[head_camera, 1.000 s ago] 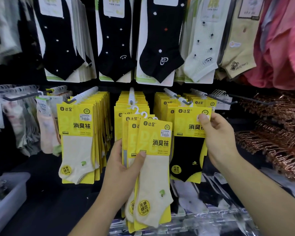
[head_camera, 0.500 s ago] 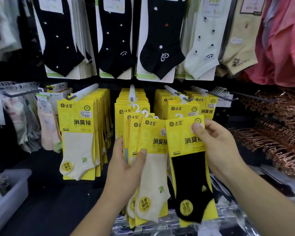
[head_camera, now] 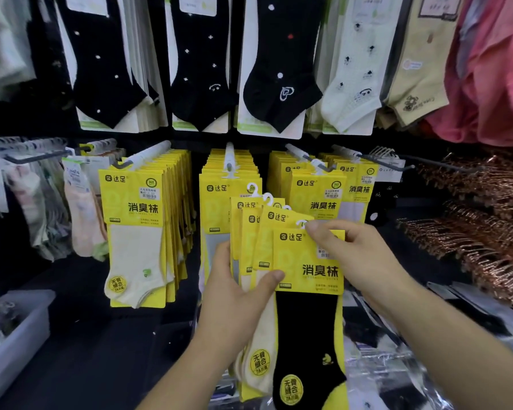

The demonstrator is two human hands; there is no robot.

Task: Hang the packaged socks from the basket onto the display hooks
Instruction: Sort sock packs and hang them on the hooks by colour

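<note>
My left hand (head_camera: 237, 291) grips a fanned stack of yellow sock packs (head_camera: 255, 232) with cream socks, thumb pressed on the front. My right hand (head_camera: 356, 255) pinches the top of a yellow pack with a black sock (head_camera: 305, 321), held in front of that stack and overlapping it. Behind them, three display hooks carry rows of the same yellow packs: a left hook (head_camera: 148, 155), a middle hook (head_camera: 229, 156) and a right hook (head_camera: 305, 158). The basket is not visible.
Black and pale socks on cards (head_camera: 276, 69) hang in the row above. Pastel socks (head_camera: 80, 214) hang at left, copper-coloured hangers (head_camera: 486, 220) at right. A grey plastic bin (head_camera: 15, 344) sits low left. Clear-wrapped packs (head_camera: 397, 365) lie below right.
My right hand took the black-sock pack off the right hook's front and brought it down and left, onto the stack in my left hand. The view moved closer.
</note>
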